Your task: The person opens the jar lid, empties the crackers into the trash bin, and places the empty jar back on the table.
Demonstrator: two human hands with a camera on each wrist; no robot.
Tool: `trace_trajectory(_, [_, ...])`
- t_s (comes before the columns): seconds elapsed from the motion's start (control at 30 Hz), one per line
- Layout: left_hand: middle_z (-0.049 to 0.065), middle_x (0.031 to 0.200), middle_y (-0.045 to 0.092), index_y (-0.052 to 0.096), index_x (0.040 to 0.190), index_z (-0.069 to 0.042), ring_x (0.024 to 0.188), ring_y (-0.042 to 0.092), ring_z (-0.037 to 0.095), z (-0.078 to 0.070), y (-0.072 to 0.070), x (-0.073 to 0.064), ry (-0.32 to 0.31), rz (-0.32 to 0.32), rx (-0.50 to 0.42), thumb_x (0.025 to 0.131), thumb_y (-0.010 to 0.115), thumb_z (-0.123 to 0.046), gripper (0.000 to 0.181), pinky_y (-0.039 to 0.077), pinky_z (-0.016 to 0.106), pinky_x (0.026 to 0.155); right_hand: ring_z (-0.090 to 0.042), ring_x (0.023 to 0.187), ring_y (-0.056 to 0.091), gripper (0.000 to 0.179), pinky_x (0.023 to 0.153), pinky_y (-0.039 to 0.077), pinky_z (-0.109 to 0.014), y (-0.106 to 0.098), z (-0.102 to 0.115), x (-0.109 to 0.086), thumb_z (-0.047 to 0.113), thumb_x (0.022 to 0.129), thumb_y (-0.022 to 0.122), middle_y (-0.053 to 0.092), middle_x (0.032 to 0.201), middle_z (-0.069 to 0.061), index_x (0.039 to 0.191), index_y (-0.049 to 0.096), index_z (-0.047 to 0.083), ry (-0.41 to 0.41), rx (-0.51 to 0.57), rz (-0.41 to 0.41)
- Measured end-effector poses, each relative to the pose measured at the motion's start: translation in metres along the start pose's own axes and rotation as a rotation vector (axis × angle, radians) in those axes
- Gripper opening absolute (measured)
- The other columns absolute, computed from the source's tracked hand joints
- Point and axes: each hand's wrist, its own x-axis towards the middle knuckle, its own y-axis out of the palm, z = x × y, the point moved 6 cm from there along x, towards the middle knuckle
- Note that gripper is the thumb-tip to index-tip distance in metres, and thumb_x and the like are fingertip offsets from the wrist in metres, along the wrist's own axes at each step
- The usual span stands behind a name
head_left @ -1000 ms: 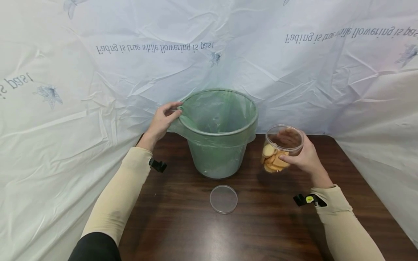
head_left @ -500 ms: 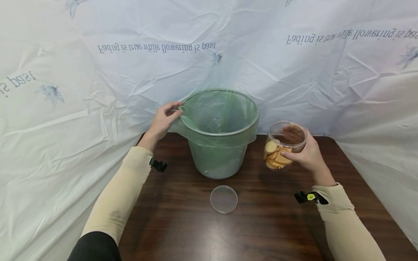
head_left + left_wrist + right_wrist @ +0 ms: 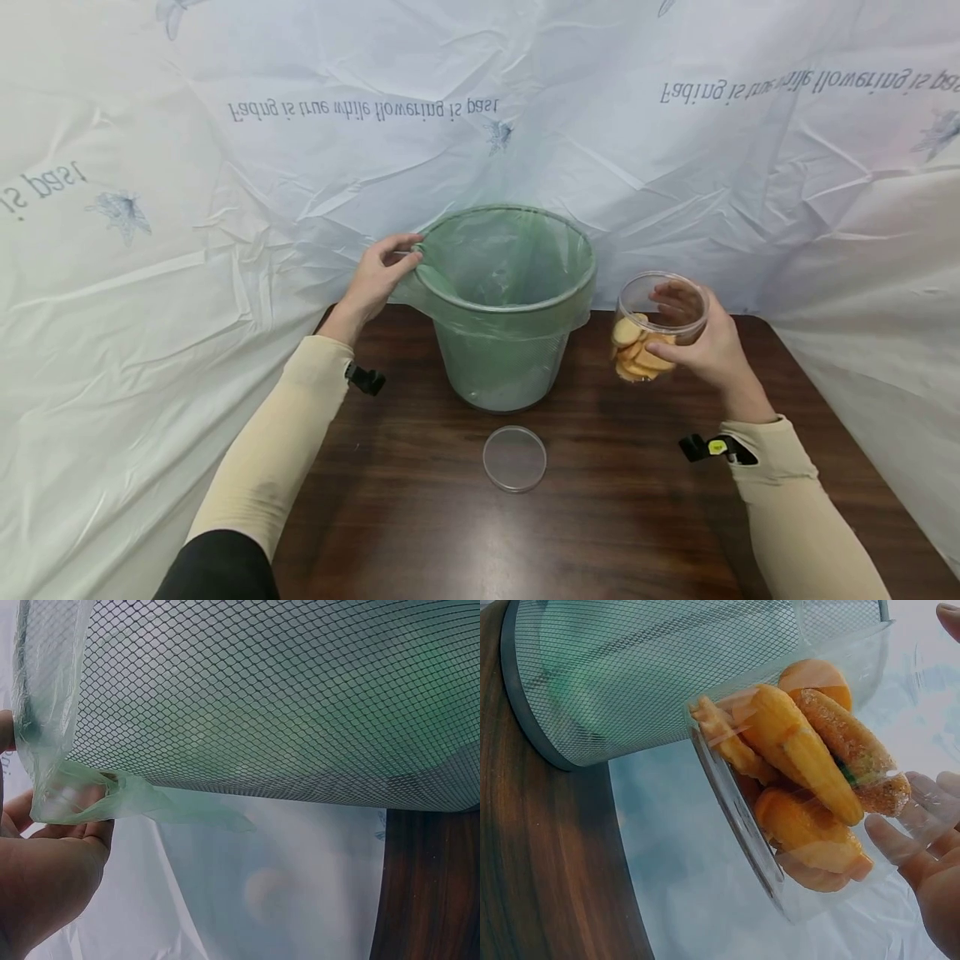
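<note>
In the head view a mesh trash can [image 3: 498, 367] stands upright on the table, lined with a thin green trash bag [image 3: 510, 321] folded over its rim. My left hand [image 3: 377, 279] pinches the bag at the rim's left side, and loose film hangs around the fingers [image 3: 56, 829] in the left wrist view. To the can's right, my right hand [image 3: 708, 342] holds a clear plastic jar [image 3: 660, 321] above the table. The jar has no lid on, and its lower part contains several golden biscuits [image 3: 637, 350]. Some right fingers show through the clear wall.
A clear round lid [image 3: 514, 458] lies flat on the dark wooden table [image 3: 420, 517] in front of the can. White printed sheeting [image 3: 360, 167] hangs behind the table and along both sides, close behind the can.
My right hand has lifted the jar of biscuits a little and shifted it slightly to the right. The left hand keeps its place at the can's rim.
</note>
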Motion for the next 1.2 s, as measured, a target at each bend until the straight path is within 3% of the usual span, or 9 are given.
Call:
trace_trajectory(0.13, [0.012, 0.130, 0.051, 0.054, 0.137, -0.001, 0.106, 0.055, 0.014, -0.001, 0.000, 0.000, 0.005, 0.002, 0.005, 0.097, 0.061, -0.018, 0.044, 0.046, 0.024, 0.087, -0.017, 0.125, 0.054, 0.090, 0.095, 0.048, -0.020, 0.000, 0.004, 0.003, -0.029, 0.064, 0.071, 0.048, 0.136, -0.021, 0.143, 0.033, -0.011, 0.009, -0.019, 0.005])
trace_trajectory(0.4, [0.013, 0.132, 0.050, 0.054, 0.137, -0.002, 0.108, 0.055, 0.014, -0.002, 0.001, 0.000, 0.016, 0.005, 0.004, 0.097, 0.061, -0.019, 0.044, 0.046, 0.025, 0.088, -0.015, 0.124, 0.054, 0.091, 0.096, 0.045, -0.016, -0.001, 0.008, 0.009, -0.026, 0.065, 0.073, 0.046, 0.135, -0.026, 0.145, 0.035, -0.006, 0.037, -0.137, -0.011])
trace_trajectory(0.63, [0.012, 0.130, 0.051, 0.054, 0.136, -0.001, 0.106, 0.055, 0.014, -0.001, 0.001, 0.000, 0.027, 0.003, 0.004, 0.097, 0.061, -0.018, 0.043, 0.046, 0.025, 0.086, -0.012, 0.124, 0.054, 0.093, 0.096, 0.044, -0.015, -0.002, 0.008, 0.012, -0.024, 0.064, 0.076, 0.050, 0.136, -0.018, 0.146, 0.037, 0.001, 0.066, -0.212, -0.029])
trace_trajectory(0.87, [0.014, 0.132, 0.050, 0.054, 0.136, -0.001, 0.107, 0.054, 0.015, 0.000, 0.001, 0.000, 0.022, -0.002, 0.011, 0.097, 0.061, -0.018, 0.044, 0.046, 0.025, 0.087, -0.008, 0.123, 0.054, 0.094, 0.081, 0.049, -0.012, -0.004, 0.011, 0.014, -0.019, 0.065, 0.079, 0.052, 0.137, -0.010, 0.146, 0.039, 0.008, 0.103, -0.269, -0.057])
trace_trajectory(1.03, [0.014, 0.133, 0.050, 0.056, 0.136, -0.002, 0.107, 0.055, 0.015, 0.000, 0.002, 0.001, 0.014, -0.009, 0.017, 0.096, 0.061, -0.017, 0.043, 0.046, 0.025, 0.087, -0.012, 0.123, 0.055, 0.094, 0.091, 0.047, -0.014, -0.005, 0.013, 0.016, -0.023, 0.062, 0.077, 0.052, 0.135, -0.017, 0.145, 0.039, 0.002, 0.083, -0.229, -0.073])
trace_trajectory(1.2, [0.014, 0.133, 0.050, 0.056, 0.136, -0.003, 0.107, 0.055, 0.015, 0.000, 0.001, 0.000, 0.012, -0.016, 0.014, 0.096, 0.061, -0.016, 0.042, 0.046, 0.025, 0.087, -0.012, 0.123, 0.054, 0.097, 0.095, 0.045, -0.015, -0.007, 0.012, 0.020, -0.025, 0.059, 0.077, 0.052, 0.135, -0.017, 0.144, 0.039, 0.001, 0.055, -0.247, -0.075])
